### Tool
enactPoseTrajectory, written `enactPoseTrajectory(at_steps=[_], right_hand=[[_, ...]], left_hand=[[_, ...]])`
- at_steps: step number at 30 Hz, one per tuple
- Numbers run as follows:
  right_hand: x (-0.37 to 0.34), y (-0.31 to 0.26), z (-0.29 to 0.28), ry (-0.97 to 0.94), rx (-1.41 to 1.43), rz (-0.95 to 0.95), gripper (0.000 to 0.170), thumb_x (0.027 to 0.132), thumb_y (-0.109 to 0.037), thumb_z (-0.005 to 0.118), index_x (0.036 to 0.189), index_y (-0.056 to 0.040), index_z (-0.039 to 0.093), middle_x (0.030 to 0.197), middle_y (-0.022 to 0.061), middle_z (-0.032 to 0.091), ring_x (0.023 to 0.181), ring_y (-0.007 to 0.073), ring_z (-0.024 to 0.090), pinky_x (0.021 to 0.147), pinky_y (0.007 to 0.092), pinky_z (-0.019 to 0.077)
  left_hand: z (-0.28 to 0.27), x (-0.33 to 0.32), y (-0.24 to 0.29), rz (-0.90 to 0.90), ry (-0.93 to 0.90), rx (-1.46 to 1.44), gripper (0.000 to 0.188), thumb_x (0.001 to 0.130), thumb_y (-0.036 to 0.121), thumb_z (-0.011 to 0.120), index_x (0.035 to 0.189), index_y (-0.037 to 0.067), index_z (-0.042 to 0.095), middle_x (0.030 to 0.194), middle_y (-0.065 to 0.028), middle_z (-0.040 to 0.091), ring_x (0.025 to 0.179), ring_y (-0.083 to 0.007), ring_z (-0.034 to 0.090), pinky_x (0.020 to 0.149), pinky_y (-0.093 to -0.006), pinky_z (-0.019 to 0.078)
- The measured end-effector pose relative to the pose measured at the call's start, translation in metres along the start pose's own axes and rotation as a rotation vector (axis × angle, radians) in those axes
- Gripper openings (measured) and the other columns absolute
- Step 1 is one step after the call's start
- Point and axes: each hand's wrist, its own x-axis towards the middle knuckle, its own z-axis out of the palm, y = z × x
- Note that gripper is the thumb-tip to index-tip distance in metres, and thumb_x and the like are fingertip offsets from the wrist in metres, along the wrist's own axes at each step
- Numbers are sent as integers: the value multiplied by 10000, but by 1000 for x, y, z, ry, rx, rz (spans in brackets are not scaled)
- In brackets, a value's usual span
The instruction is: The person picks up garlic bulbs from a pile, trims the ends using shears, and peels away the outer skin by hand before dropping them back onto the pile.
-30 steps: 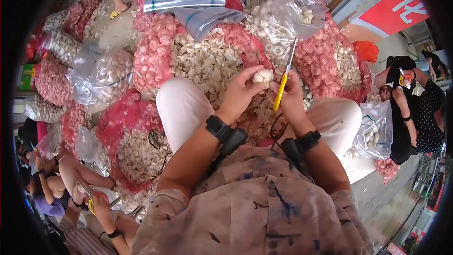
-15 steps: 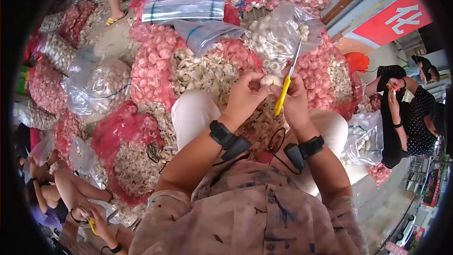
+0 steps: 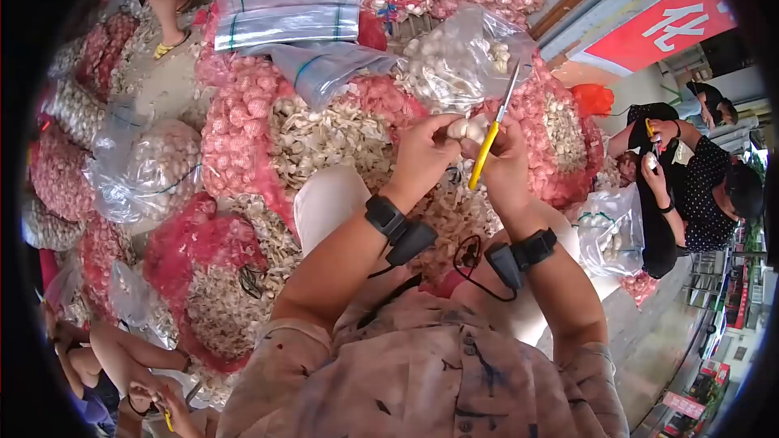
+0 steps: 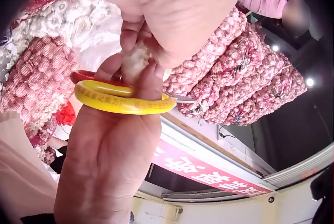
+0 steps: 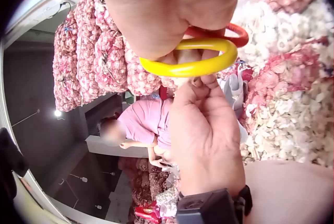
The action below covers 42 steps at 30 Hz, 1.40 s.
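Between thumb and fingers, my left hand [image 3: 420, 161] pinches a whitish garlic bulb [image 3: 467, 128] over the lap. My right hand [image 3: 510, 170] holds a pair of scissors [image 3: 484, 156] with its fingertips close against the bulb. The blades point up and away from me. In the left wrist view the yellow handle loop [image 4: 125, 104] lies across the right palm, with a red loop [image 4: 86, 77] behind it. The fingers partly cover the garlic there. From the right wrist, the left fingertips [image 5: 201, 83] appear just below the yellow loop.
Pink mesh sacks of garlic [image 3: 243, 122] stand in front, with loose peelings [image 3: 324, 142] between them. A clear plastic bag of white bulbs [image 3: 454, 61] sits ahead. Left lies a red net with trimmings [image 3: 223, 308]. Another person in dotted clothing [image 3: 702, 182] works at the right.
The garlic bulb has turned in the left fingers, and both hands stay close together around it. The scissors remain in the right hand. The head view has shifted, sliding the surroundings left.
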Motion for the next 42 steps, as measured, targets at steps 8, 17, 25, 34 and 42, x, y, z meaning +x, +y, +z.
enactPoseTrajectory(at_steps=[8, 17, 25, 34, 42], right_hand=[[15, 14, -16, 134, 445, 283, 377, 913, -14, 650, 1235, -58, 459, 1066, 90, 633, 908, 165, 654, 685, 303, 596], [29, 17, -26, 155, 237, 113, 406, 885, -26, 695, 1223, -36, 470, 965, 71, 636, 783, 133, 654, 649, 255, 574], [40, 4, -31, 8, 258, 118, 377, 897, -44, 684, 1215, -53, 482, 948, 73, 650, 768, 148, 667, 621, 263, 563], [50, -5, -41, -250, 896, 319, 345, 945, -98, 625, 1252, -68, 472, 1053, 107, 636, 847, 232, 686, 731, 366, 601], [40, -1, -41, -24, 640, 150, 431, 877, 28, 667, 1234, -64, 444, 1070, 98, 619, 864, 208, 666, 726, 345, 597]], left_hand=[[14, 16, -30, -130, 80, -373, 177, 963, 40, 554, 1128, 12, 615, 979, -44, 652, 833, -94, 608, 711, -239, 507], [22, 27, -10, -168, 33, -53, 174, 911, 92, 687, 1047, 7, 621, 793, -18, 661, 648, -69, 596, 565, -199, 474], [8, 41, -1, -102, 72, -87, 101, 900, 64, 662, 957, -18, 645, 733, -42, 660, 606, -75, 599, 526, -210, 472], [12, 34, -9, -333, 18, -65, 97, 900, 66, 653, 945, -19, 638, 705, -44, 642, 565, -91, 580, 518, -229, 476], [16, 27, 21, -180, -12, -33, 271, 948, 161, 640, 1174, 16, 602, 895, -15, 633, 719, -71, 586, 611, -213, 482]])
